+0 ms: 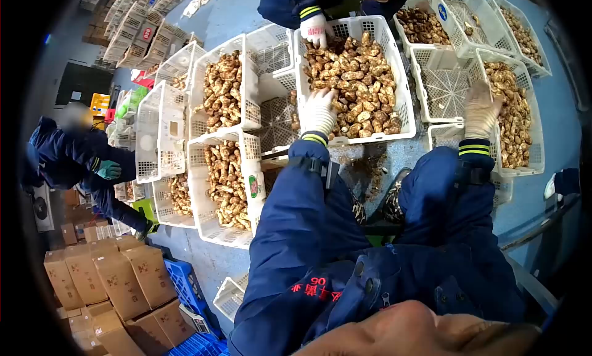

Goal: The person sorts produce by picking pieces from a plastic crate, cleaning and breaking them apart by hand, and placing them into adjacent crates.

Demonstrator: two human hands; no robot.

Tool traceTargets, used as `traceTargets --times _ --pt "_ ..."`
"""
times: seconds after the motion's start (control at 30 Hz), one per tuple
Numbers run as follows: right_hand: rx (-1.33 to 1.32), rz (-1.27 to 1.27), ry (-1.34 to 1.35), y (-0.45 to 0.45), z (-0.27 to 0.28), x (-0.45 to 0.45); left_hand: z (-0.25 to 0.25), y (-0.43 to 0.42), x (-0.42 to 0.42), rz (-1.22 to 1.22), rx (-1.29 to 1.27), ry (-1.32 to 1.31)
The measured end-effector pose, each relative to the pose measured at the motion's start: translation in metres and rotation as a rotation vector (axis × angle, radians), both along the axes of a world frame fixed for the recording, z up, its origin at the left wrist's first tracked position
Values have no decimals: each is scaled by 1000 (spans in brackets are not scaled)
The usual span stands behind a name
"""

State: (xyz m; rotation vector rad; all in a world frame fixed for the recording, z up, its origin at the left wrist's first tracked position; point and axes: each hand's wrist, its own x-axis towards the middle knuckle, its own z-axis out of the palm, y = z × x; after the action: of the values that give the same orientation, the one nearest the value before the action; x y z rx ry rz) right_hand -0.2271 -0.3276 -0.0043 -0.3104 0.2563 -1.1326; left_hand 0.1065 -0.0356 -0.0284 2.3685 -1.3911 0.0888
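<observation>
My left hand (319, 114), in a white knit glove, is at the near left side of the central white crate (404, 100), against the brown mushrooms (364, 85) heaped in it. Its fingers curl down, and whatever they hold is hidden. To the right, my right hand (480, 114), in a soiled pale glove, is over the near left edge of another crate of mushrooms (515, 118). Its fingers are stretched out and slightly apart, somewhat blurred, with no mushroom visible in them.
Across the central crate, a co-worker's gloved hand (316, 29) touches the mushrooms. More mushroom crates (223, 171) stand at left. A mostly bare crate (441, 88) sits between the central and right ones. Another person (80, 149) stands far left, near cardboard boxes (114, 276).
</observation>
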Motion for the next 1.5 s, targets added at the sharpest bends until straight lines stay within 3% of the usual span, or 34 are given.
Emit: traceTargets --times 0.03,0.07,0.13,0.17,0.23,0.3,0.37,0.43,0.47,0.5,0.57,0.6,0.63,0.7,0.77,0.83,0.9,0.97,1.0,1.07,1.13,1.2,1.27,1.3,1.37,1.43,1.5 --pt "-138 189 -109 -22 -35 -7 -1 -8 0 -87 82 -137" --pt "-401 14 488 -39 -71 3 -8 -12 1 -125 195 -196" --pt "-450 -42 880 -28 -68 21 -30 -24 12 -168 391 -243" --pt "-249 89 664 12 -32 45 -37 -26 14 -172 475 -231" --pt "-366 351 968 64 24 67 -26 -25 16 -160 495 -279" --pt "-536 687 1096 70 3 89 14 -26 -3 -53 388 104" --pt "-544 846 1105 96 1 109 -4 -25 -9 -80 -78 244" --pt "-503 955 987 121 4 119 18 -25 -32 -69 -101 335" --pt "-372 1093 989 128 12 129 24 -23 -47 -87 -170 531" --pt "-459 1122 999 131 -7 136 22 -21 -55 -209 -185 339" --pt "-677 1215 1086 125 -20 140 30 -18 -75 -201 -92 363" --pt "-694 1040 1085 123 -21 136 27 -20 -70 -169 -101 446" --pt "-515 983 1123 115 -22 139 29 -16 -63 -156 -106 427" --pt "-451 770 1030 90 -14 125 18 -6 -49 -27 -275 584" --pt "-265 487 1182 58 -9 131 15 4 -43 177 -512 1130" --pt "33 231 876 35 -19 119 18 10 -38 313 -587 1231" --pt "78 186 706 25 -30 122 -10 12 -32 283 -698 1257" --pt "-99 270 890 28 -38 130 -16 11 -32 282 -672 1249" --pt "-345 323 1081 52 -13 136 -8 8 -34 311 -581 1215" --pt "790 55 70 58 -34 181 -14 4 -33 288 -503 1190" --pt "1744 -168 -1056 67 -58 200 -21 2 -36 245 -468 1067" --pt "2435 -342 -2349 82 -80 202 -21 2 -36 230 -389 1140" --pt "2240 -441 -2299 87 -88 213 -14 2 -35 241 -348 1236" --pt "2190 -458 -2271 87 -89 216 -17 1 -31 235 -297 1103" --pt "2089 -465 -2407 90 -88 212 -21 6 -30 209 -239 1036" --pt "2005 -416 -2404 88 -101 213 -3 1 -33 255 -251 1145" --pt "1855 -408 -2629 90 -120 217 -17 -1 -31 229 -261 1184"
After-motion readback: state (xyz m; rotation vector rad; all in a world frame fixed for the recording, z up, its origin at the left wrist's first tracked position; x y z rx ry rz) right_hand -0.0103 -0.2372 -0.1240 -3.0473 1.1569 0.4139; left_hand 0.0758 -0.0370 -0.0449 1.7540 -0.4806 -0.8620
